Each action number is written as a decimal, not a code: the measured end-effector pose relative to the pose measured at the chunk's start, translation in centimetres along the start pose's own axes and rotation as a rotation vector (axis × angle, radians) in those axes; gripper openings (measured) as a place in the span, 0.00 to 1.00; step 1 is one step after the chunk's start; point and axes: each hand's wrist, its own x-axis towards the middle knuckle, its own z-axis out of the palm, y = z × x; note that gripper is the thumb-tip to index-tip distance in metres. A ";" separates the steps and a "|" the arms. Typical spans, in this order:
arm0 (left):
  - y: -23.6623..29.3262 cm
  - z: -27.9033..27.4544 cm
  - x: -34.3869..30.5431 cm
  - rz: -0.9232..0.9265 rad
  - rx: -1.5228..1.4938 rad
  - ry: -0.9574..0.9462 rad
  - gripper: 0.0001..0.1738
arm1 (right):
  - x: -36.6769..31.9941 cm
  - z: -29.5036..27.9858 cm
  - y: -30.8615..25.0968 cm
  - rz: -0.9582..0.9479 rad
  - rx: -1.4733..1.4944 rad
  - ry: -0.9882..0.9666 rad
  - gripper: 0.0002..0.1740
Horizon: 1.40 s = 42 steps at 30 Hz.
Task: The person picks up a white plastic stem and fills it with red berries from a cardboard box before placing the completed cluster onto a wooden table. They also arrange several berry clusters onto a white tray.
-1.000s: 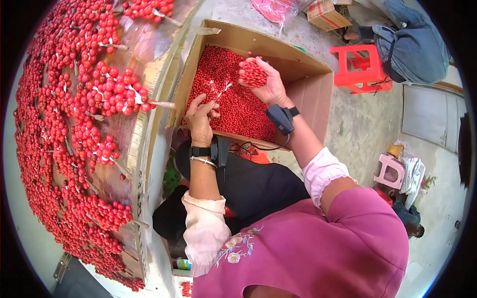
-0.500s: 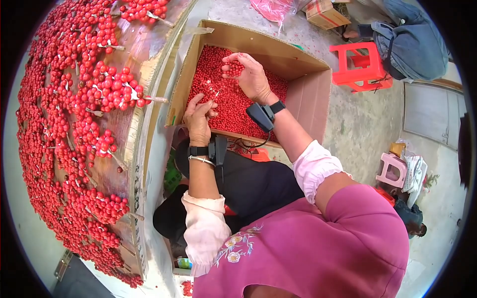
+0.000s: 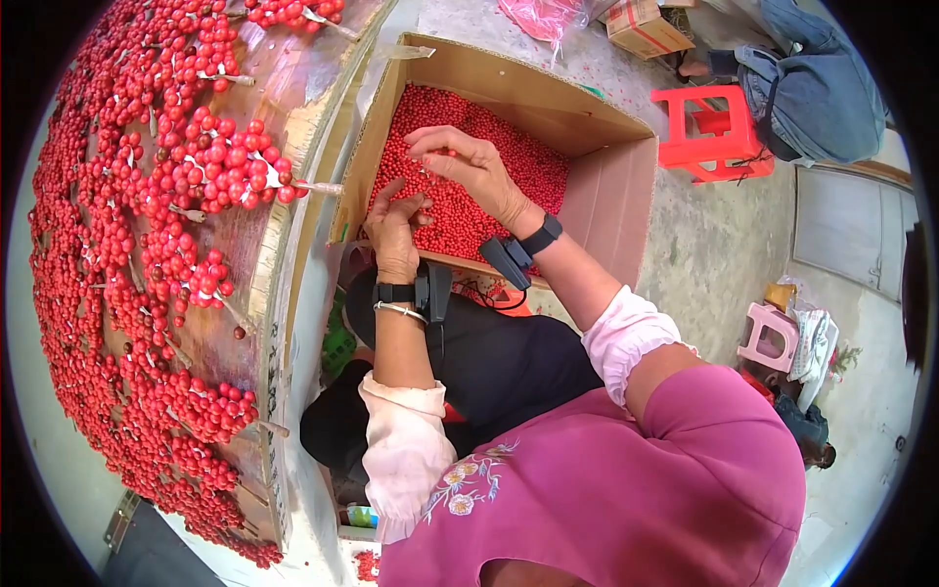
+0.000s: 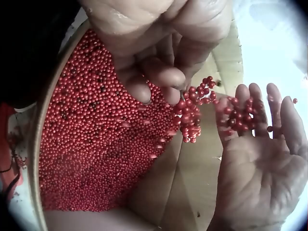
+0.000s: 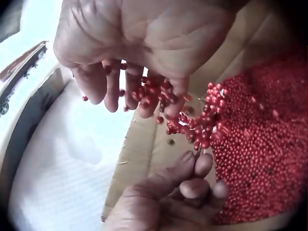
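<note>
Over the cardboard box [image 3: 611, 201], my left hand [image 3: 394, 237] pinches a thin stem between thumb and fingertips. A small cluster of shiny red berries [image 5: 208, 121] spreads from the stem's end. My right hand [image 3: 479, 174] hovers just beyond the left, its fingers [image 4: 260, 110] straight and spread. Several loose berries [image 4: 240, 118] lie against those fingers, right beside the cluster, and a few single ones show in the air around them. Under both hands, a deep layer of loose red berries [image 3: 450, 227] fills much of the box.
To the left, a wooden tabletop [image 3: 279, 108] carries many berry bunches [image 3: 220, 166] with pale stems, some jutting past its edge. Beyond the box stand a red stool [image 3: 712, 147], a person in jeans [image 3: 817, 103] and a small carton [image 3: 646, 29]. A pink stool [image 3: 770, 338] is farther right.
My right hand has come left toward the left hand and turned over; the heap of berries it cupped is mostly gone. The left hand's stem looked nearly bare earlier and now bears berries.
</note>
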 end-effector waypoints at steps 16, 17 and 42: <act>0.3 -0.2 -0.1 0.014 -0.003 0.024 0.24 | -11.5 -7.1 29.7 1.104 -0.390 0.323 0.26; 0.5 -0.2 -0.1 0.010 0.006 0.039 0.23 | -11.0 -6.4 29.6 1.103 -0.389 0.318 0.26; 1.5 5.9 -3.5 0.060 0.483 0.067 0.23 | 0.0 -3.6 -2.5 0.338 0.594 0.179 0.10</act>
